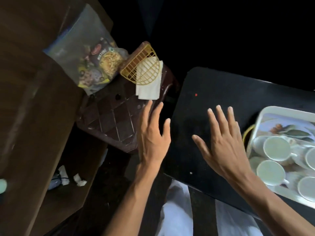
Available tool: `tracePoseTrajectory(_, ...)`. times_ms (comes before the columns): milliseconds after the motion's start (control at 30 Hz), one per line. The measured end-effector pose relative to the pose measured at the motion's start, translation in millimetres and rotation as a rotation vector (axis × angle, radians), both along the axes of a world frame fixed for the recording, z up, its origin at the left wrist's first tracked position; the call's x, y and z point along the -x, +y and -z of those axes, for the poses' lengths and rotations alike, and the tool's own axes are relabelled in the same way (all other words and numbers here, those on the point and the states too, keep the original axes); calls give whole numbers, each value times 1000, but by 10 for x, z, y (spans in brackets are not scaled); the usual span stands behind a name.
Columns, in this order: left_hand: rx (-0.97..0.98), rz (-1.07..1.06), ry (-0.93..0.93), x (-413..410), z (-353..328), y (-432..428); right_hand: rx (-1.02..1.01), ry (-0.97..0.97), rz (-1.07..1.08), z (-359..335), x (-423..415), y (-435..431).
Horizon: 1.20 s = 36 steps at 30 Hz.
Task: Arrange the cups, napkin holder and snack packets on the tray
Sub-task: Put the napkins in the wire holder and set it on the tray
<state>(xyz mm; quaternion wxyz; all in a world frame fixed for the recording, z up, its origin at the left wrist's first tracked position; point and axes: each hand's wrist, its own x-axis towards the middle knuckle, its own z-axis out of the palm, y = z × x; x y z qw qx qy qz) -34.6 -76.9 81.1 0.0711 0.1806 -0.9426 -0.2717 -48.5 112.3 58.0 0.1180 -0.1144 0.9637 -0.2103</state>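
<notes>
A white tray (265, 113) with a printed picture sits at the right on a black table (213, 92). Several white cups (277, 149) stand in it. A yellow grid napkin holder (136, 68) with white napkins (149, 90) lies on a brown plastic stool (110, 120) at the centre left. Beside it, snack packets (100, 63) lean inside a clear plastic bag. My left hand (152, 137) hovers open just below the napkins, fingers spread. Over the black table, left of the tray, my right hand (221, 140) is open and holds nothing.
A dark wooden cabinet (34, 99) fills the left side. Crumpled paper scraps (78, 180) lie on the floor beneath the stool. A yellow curved object (247, 133) peeks from under the tray's left edge. White clothing (177, 210) shows at the bottom.
</notes>
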Motion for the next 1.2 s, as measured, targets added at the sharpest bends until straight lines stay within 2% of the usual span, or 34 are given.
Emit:
tracePoseTrajectory(233,336,208,-151,597,51,-1022,-61,-30,-74,62,409,-1016)
tracePoseTrajectory(367,411,347,-202,958,98,-1220,-119,-12,-92,99,642,-1437)
tracePoseTrajectory(500,462,426,-184,1169,173,-1259,-153,3,-99,106,843,-1722)
tracePoseTrajectory(733,509,392,-175,1359,247,-1261,-175,-28,-96,140,941,-1835)
tracePoseTrajectory(1000,556,416,-142,1476,231,-1292,-121,-53,-36,109,904,-1813)
tracePoseTrajectory(1200,506,394,-74,1474,120,-1368,-52,-47,-23,73,863,-1757)
